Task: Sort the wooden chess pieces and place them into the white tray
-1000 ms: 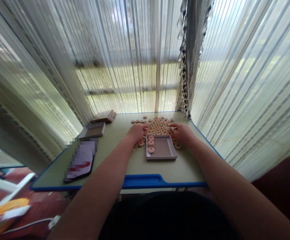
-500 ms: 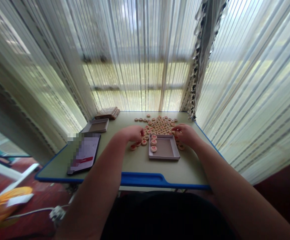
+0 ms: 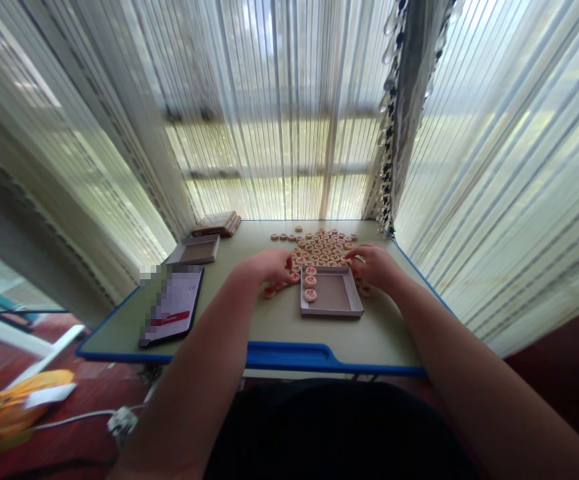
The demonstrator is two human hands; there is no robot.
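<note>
Many round wooden xiangqi pieces (image 3: 323, 247) with red or dark characters lie spread over the table beyond a shallow open box (image 3: 332, 311). Inside the box, 3 red-marked pieces (image 3: 310, 281) form a column along its left wall. My left hand (image 3: 272, 268) is low over the pieces just left of the box, its fingers bent and thumb apart, partly hidden. Beside its fingertips is a red-marked piece (image 3: 294, 277), and another piece (image 3: 269, 293) lies below the hand. At the box's far right corner, my right hand (image 3: 375, 265) touches the edge of the group with fingers spread.
A second shallow box part (image 3: 196, 257) sits on the left of the table, with a stacked folded item (image 3: 216, 224) behind it. Nearer stands a tablet (image 3: 176, 303) with a lit screen. Curtains (image 3: 279, 133) hang close behind the blue-edged table (image 3: 374, 343).
My left hand has shifted right toward the box, and a red-marked piece beside it has moved closer to the box wall. My right hand stays nearly in place. The view has tilted slightly.
</note>
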